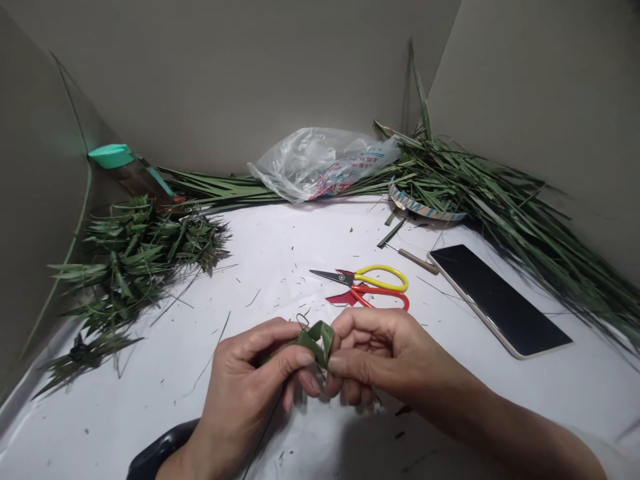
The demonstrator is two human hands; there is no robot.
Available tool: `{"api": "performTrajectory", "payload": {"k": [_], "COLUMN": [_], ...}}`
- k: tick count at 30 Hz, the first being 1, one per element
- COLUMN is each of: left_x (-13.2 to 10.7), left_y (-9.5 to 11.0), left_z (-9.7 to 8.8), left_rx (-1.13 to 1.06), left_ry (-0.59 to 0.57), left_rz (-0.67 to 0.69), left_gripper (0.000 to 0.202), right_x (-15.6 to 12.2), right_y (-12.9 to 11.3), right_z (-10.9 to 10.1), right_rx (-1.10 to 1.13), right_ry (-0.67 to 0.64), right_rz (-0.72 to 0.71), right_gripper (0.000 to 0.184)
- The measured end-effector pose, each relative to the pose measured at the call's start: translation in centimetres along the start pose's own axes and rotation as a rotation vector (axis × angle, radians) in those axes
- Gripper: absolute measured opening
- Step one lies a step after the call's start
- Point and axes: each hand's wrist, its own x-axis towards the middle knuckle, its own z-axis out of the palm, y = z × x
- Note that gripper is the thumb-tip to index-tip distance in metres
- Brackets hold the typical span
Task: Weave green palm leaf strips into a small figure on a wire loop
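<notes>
A folded green leaf strip (pixel 316 335) is held between both hands just above the white table covering. My left hand (pixel 270 367) pinches its left side with thumb and index finger. On the other side, my right hand (pixel 367 353) grips the strip's right edge between thumb and fingertips. A thin wire-like loop (pixel 303 320) sticks up beside the fold. Just beyond the hands lie scissors (pixel 370 279) with one yellow and one red handle, their dark blades pointing left. Fingers partly hide the lower part of the folded strip.
Woven leaf pieces (pixel 135 257) are heaped at left, by a bottle with a teal lid (pixel 113 157). A plastic bag (pixel 320 163) and long leaves (pixel 490 187) lie at the back. A phone (pixel 500 300) and thin-handled tool (pixel 417 260) lie at right. Scraps dot the white covering (pixel 280 247).
</notes>
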Motion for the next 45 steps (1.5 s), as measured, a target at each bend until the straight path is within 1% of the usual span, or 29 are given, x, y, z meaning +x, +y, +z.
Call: {"api": "performTrajectory", "payload": {"k": [3,5,7,9,12,15,20,24,29,34,37,40,45], "left_x": [-0.2,-0.5,-0.7,-0.8,-0.8,-0.8,-0.8,-0.9,-0.8,-0.6,-0.5,-0.5,-0.6], "left_y": [0.0,0.1,0.2,0.3,0.3,0.3,0.5,0.6,0.5,0.7,0.8,0.5,0.1], "left_z": [0.1,0.2,0.2,0.3,0.5,0.6,0.8,0.8,0.7,0.6,0.6,0.6,0.5], "left_rx": [0.112,0.22,0.326,0.407,0.469,0.474,0.46,0.446,0.37,0.266,0.236,0.25,0.303], "left_ry": [0.014,0.013,0.007,0.006,0.012,0.03,0.055,0.078,0.088,0.075,0.061,0.044,0.037], "left_rz": [0.092,0.182,0.261,0.308,0.351,0.387,0.346,0.314,0.285,0.181,0.13,0.135,0.144], "left_gripper": [0.007,0.011,0.019,0.024,0.026,0.027,0.021,0.022,0.026,0.018,0.018,0.022,0.011], "right_x": [0.1,0.2,0.4,0.4,0.4,0.4,0.5,0.4,0.3,0.3,0.4,0.6,0.9], "right_y": [-0.1,0.0,0.1,0.3,0.5,0.6,0.8,0.8,1.1,1.3,1.4,1.4,1.4], "right_z": [0.7,0.9,1.0,0.9,0.9,1.0,1.2,1.3,1.3,1.0,0.8,0.8,1.0], "right_rx": [-0.098,-0.216,-0.369,-0.499,-0.603,-0.684,-0.793,-0.849,-0.879,-0.925,-0.952,-0.888,-0.702], "right_ry": [0.168,0.246,0.288,0.31,0.345,0.379,0.42,0.45,0.443,0.411,0.426,0.431,0.448], "right_rz": [-0.06,-0.122,-0.189,-0.238,-0.28,-0.333,-0.438,-0.51,-0.565,-0.615,-0.647,-0.615,-0.488], "right_gripper": [0.012,0.014,0.013,0.011,0.01,0.011,0.012,0.014,0.014,0.017,0.018,0.018,0.018]}}
